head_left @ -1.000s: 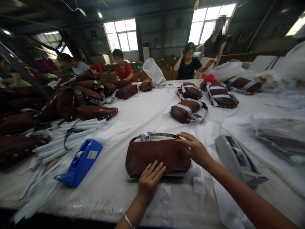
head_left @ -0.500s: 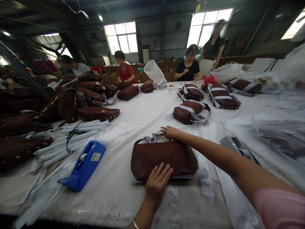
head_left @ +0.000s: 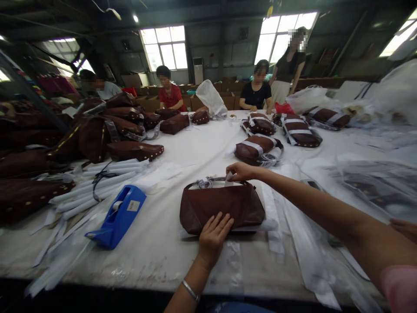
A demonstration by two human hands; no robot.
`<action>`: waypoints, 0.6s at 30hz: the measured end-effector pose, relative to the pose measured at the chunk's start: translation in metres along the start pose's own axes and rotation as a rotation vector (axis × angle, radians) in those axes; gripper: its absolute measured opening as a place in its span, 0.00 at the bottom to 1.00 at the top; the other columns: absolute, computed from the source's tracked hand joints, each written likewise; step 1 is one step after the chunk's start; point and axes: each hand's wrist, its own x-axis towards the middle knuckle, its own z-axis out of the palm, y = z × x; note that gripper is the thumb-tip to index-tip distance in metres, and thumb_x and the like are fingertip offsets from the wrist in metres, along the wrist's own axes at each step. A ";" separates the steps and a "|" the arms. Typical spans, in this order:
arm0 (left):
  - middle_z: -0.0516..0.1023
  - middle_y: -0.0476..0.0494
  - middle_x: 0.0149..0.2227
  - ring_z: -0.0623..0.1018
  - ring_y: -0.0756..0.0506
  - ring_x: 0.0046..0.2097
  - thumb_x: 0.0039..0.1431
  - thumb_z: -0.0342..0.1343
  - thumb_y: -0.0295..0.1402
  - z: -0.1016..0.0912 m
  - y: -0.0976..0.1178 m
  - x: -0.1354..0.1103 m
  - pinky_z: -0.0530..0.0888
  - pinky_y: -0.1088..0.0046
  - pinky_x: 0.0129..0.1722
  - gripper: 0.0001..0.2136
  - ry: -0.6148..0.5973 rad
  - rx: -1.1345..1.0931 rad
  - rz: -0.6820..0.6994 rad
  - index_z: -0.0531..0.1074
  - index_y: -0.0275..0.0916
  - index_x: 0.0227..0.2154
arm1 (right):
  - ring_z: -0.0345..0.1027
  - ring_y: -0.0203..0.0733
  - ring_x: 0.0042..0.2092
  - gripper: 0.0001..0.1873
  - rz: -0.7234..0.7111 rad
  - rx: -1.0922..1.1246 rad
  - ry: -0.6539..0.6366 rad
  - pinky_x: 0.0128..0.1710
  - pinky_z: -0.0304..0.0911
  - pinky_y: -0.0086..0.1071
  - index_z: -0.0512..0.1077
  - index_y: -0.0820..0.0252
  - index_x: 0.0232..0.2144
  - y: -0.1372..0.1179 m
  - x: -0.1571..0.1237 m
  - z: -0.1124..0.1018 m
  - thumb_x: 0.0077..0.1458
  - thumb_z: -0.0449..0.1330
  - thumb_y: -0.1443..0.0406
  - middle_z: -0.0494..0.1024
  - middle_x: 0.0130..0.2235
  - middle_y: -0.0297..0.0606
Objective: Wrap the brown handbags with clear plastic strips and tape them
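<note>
A brown handbag [head_left: 221, 206] lies on the table in front of me, with a wrapped strap [head_left: 205, 183] bunched at its far edge. My left hand [head_left: 213, 237], a silver bangle on its wrist, rests flat on the bag's near side with fingers stretched. At the far edge, the fingers of my right hand [head_left: 243, 171] pinch the end of a white paper strip [head_left: 230, 177]. Where the strip runs behind the bag is hidden. More white strip [head_left: 276, 243] sticks out at the bag's right side.
To the left are a blue tape dispenser [head_left: 122, 217], rolled white strips [head_left: 97, 187] and heaped brown bags [head_left: 94, 139]. Bags banded in white [head_left: 259, 149] sit beyond mine. Clear plastic [head_left: 384, 182] covers the right, where another person's hand [head_left: 405, 229] shows. Co-workers [head_left: 171, 95] are across the table.
My right hand has gone from reaching over the bag's far edge to pinching a white strip there. My left hand stays on the bag. Another person's hand has appeared at the right edge.
</note>
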 end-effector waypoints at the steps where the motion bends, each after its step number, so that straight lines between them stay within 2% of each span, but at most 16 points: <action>1: 0.73 0.53 0.59 0.71 0.45 0.61 0.66 0.45 0.19 0.000 -0.001 0.000 0.74 0.64 0.57 0.23 -0.002 0.001 0.005 0.67 0.45 0.60 | 0.77 0.44 0.36 0.07 0.014 0.045 0.031 0.37 0.69 0.30 0.77 0.62 0.33 -0.001 -0.004 0.004 0.48 0.65 0.65 0.82 0.32 0.36; 4: 0.73 0.52 0.59 0.71 0.45 0.62 0.66 0.45 0.19 -0.001 -0.004 -0.001 0.74 0.63 0.57 0.23 -0.014 0.010 0.021 0.66 0.45 0.60 | 0.78 0.43 0.39 0.13 0.059 0.158 0.138 0.39 0.71 0.31 0.76 0.63 0.41 -0.007 -0.020 0.012 0.53 0.61 0.65 0.83 0.35 0.38; 6: 0.72 0.52 0.59 0.71 0.45 0.62 0.66 0.45 0.19 -0.001 -0.007 -0.001 0.73 0.63 0.58 0.24 -0.026 0.015 0.029 0.66 0.45 0.61 | 0.78 0.45 0.41 0.18 0.078 0.277 0.261 0.42 0.73 0.33 0.74 0.62 0.49 -0.014 -0.036 0.015 0.56 0.60 0.63 0.83 0.37 0.39; 9: 0.71 0.52 0.60 0.70 0.45 0.62 0.66 0.45 0.20 -0.002 -0.009 -0.002 0.73 0.62 0.58 0.23 -0.057 0.019 0.039 0.65 0.45 0.61 | 0.78 0.48 0.42 0.16 0.037 0.406 0.497 0.46 0.73 0.37 0.79 0.60 0.44 -0.029 -0.070 0.021 0.56 0.62 0.59 0.83 0.39 0.39; 11: 0.71 0.51 0.61 0.69 0.44 0.63 0.67 0.45 0.20 -0.003 -0.010 -0.002 0.73 0.61 0.58 0.23 -0.077 0.022 0.050 0.64 0.44 0.61 | 0.78 0.48 0.43 0.12 -0.006 0.353 0.555 0.47 0.73 0.37 0.81 0.57 0.40 -0.041 -0.097 0.033 0.57 0.62 0.61 0.83 0.42 0.37; 14: 0.71 0.49 0.61 0.68 0.44 0.63 0.66 0.46 0.20 -0.004 -0.012 -0.003 0.72 0.61 0.59 0.24 -0.093 0.033 0.067 0.64 0.44 0.62 | 0.77 0.46 0.46 0.18 -0.055 0.206 0.536 0.49 0.73 0.35 0.79 0.54 0.47 -0.056 -0.135 0.068 0.58 0.56 0.70 0.82 0.45 0.35; 18: 0.70 0.49 0.61 0.68 0.43 0.64 0.66 0.47 0.22 -0.005 -0.015 -0.005 0.71 0.61 0.60 0.23 -0.114 0.052 0.085 0.63 0.44 0.63 | 0.68 0.45 0.58 0.23 -0.237 0.003 0.564 0.60 0.65 0.44 0.73 0.55 0.54 -0.059 -0.163 0.128 0.61 0.50 0.75 0.77 0.54 0.39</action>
